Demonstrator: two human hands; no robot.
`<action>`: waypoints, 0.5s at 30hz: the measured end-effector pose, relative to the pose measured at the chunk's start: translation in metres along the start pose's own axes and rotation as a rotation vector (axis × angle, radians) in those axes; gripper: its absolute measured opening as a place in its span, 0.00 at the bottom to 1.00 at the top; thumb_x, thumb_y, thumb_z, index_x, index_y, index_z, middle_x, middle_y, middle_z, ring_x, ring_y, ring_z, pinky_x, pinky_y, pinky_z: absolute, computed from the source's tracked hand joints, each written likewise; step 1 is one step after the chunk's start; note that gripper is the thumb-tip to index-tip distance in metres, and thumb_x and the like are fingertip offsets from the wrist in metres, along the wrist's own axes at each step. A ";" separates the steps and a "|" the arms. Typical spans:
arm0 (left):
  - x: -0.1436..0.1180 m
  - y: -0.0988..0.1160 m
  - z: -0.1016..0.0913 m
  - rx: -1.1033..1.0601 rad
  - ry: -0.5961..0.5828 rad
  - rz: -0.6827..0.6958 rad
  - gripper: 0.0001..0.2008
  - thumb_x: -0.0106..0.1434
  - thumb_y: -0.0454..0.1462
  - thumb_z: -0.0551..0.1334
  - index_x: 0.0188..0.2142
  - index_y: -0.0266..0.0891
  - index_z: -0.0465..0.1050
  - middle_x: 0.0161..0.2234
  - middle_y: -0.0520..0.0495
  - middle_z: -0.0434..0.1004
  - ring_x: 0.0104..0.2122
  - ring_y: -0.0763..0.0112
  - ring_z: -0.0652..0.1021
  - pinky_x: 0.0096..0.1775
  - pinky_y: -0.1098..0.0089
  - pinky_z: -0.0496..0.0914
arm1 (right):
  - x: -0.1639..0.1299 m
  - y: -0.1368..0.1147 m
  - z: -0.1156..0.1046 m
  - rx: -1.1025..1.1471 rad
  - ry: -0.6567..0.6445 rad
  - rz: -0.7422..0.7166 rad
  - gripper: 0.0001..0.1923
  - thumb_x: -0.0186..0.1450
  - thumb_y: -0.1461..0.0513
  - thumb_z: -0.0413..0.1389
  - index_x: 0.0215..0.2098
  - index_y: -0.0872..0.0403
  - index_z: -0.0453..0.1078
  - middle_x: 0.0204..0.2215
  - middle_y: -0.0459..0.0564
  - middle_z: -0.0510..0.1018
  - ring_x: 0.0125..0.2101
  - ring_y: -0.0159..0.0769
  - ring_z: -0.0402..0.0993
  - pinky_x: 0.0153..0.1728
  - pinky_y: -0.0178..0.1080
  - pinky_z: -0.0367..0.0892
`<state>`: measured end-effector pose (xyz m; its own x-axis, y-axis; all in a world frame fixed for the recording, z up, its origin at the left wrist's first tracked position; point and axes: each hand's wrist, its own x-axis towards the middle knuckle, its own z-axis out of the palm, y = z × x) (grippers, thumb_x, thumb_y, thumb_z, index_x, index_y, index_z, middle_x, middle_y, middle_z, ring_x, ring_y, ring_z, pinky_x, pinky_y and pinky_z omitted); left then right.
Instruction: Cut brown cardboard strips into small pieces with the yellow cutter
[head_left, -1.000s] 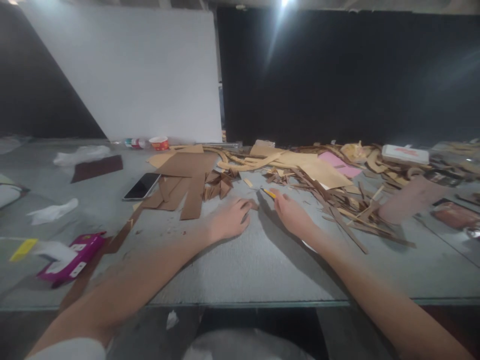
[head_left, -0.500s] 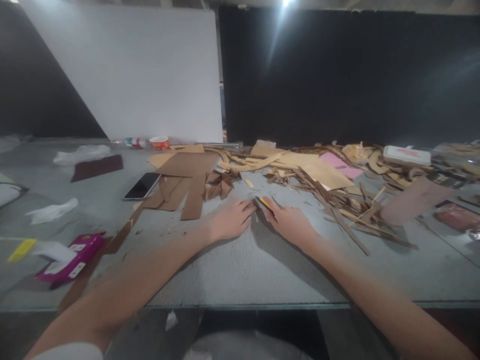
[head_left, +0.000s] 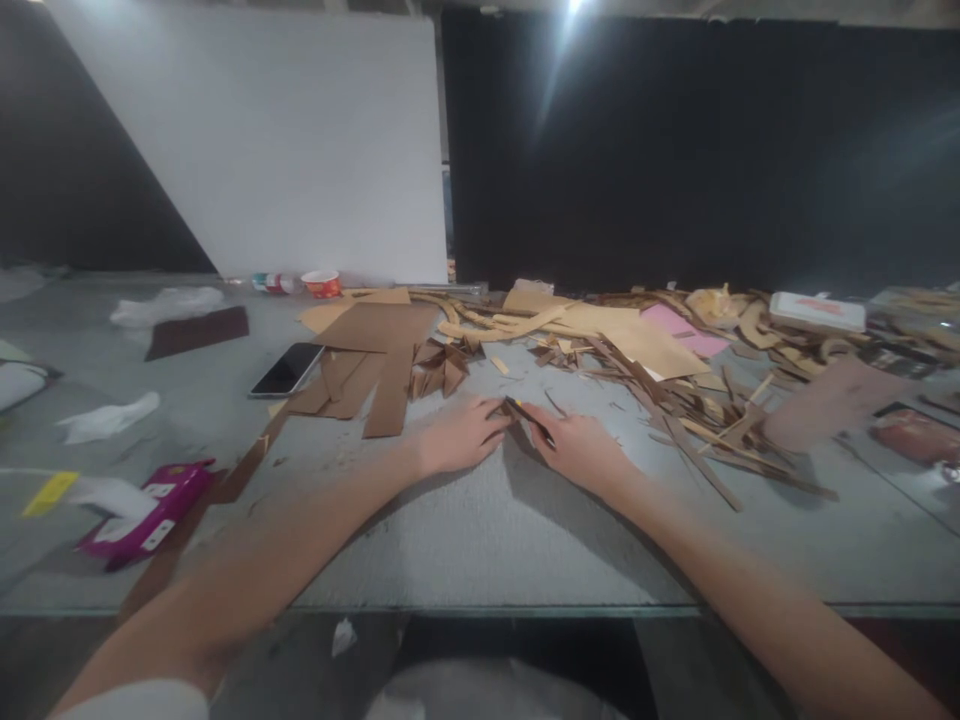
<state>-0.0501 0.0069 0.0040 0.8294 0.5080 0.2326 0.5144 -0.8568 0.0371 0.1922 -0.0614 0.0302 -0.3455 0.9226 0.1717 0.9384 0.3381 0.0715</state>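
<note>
Grey tabletop (head_left: 442,550) with one phone (head_left: 286,369), right hand (head_left: 581,450) tight around one slim tool (head_left: 531,417), left hand (head_left: 463,436) of unclear grip.

I have both arms (head_left: 322,520) stretched across the near edge of the surface (head_left: 465,550), left hand (head_left: 466,437) bent, right hand (head_left: 574,447) closed in a grip, nearly meeting

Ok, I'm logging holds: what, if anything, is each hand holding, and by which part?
The right hand holds a slim dark tool by its near end. Whether the left hand holds anything is too blurred to tell.
</note>
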 end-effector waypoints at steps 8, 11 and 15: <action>0.000 -0.004 0.004 -0.064 0.008 -0.011 0.22 0.82 0.42 0.52 0.68 0.45 0.72 0.69 0.40 0.71 0.68 0.54 0.70 0.68 0.53 0.65 | -0.001 0.001 -0.001 0.017 0.025 0.015 0.28 0.80 0.56 0.45 0.76 0.47 0.66 0.33 0.54 0.88 0.28 0.43 0.81 0.31 0.38 0.61; -0.001 -0.006 0.004 -0.088 0.007 -0.014 0.22 0.82 0.44 0.51 0.67 0.46 0.74 0.69 0.40 0.71 0.68 0.54 0.70 0.68 0.53 0.66 | -0.001 0.002 -0.001 0.045 0.017 0.001 0.29 0.81 0.55 0.45 0.76 0.47 0.65 0.32 0.53 0.88 0.28 0.43 0.82 0.31 0.38 0.61; -0.002 -0.008 0.004 -0.074 0.002 -0.020 0.22 0.83 0.45 0.51 0.68 0.46 0.73 0.70 0.41 0.71 0.67 0.55 0.71 0.67 0.53 0.66 | -0.002 0.001 -0.002 0.063 0.007 -0.005 0.29 0.81 0.54 0.43 0.76 0.48 0.65 0.34 0.54 0.88 0.29 0.43 0.82 0.32 0.38 0.62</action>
<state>-0.0547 0.0129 -0.0010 0.8188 0.5248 0.2326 0.5131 -0.8508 0.1133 0.1942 -0.0632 0.0323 -0.3504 0.9194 0.1788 0.9351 0.3544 0.0101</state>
